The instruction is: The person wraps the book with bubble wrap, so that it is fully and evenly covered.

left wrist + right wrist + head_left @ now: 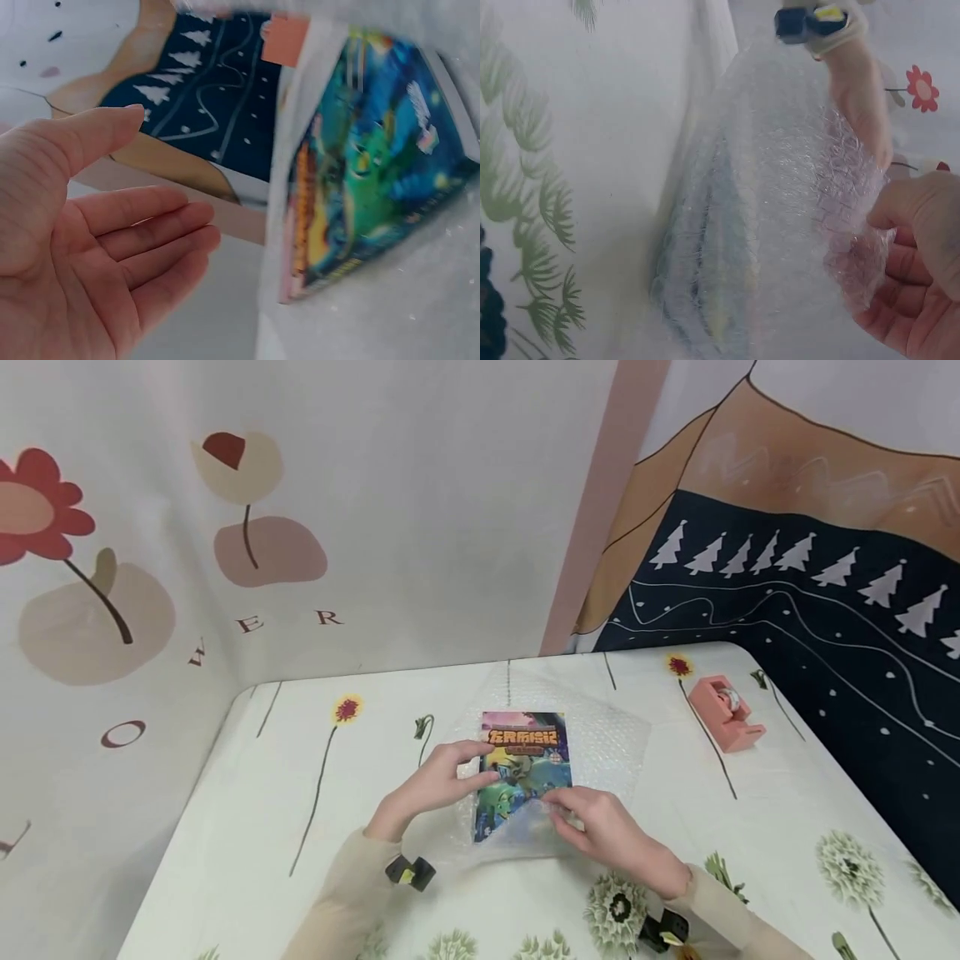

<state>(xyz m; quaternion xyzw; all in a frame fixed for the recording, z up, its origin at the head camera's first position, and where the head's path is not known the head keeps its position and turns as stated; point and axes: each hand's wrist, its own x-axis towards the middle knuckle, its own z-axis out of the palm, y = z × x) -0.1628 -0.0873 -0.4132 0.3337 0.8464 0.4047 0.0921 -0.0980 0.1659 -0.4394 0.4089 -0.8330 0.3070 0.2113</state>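
Observation:
A colourful book (pixel 528 760) with large yellow characters on its cover lies on a sheet of bubble wrap (pixel 611 739). One corner of the wrap is folded over the book's lower part. My right hand (pixel 600 827) pinches that folded corner between thumb and fingers; in the right wrist view the bubble wrap (pixel 795 172) rises toward the hand (pixel 911 277). At the book's left edge is my left hand (pixel 442 777), fingers extended toward the cover. The left wrist view has this hand (pixel 112 217) with loosely straight fingers, beside the book (pixel 375 157).
A pink tape dispenser (pixel 726 714) with a roll in it stands at the right rear of the table. The flower-printed tablecloth (pixel 247 827) lies under everything. Printed curtains (pixel 420 527) hang behind the table and along its sides.

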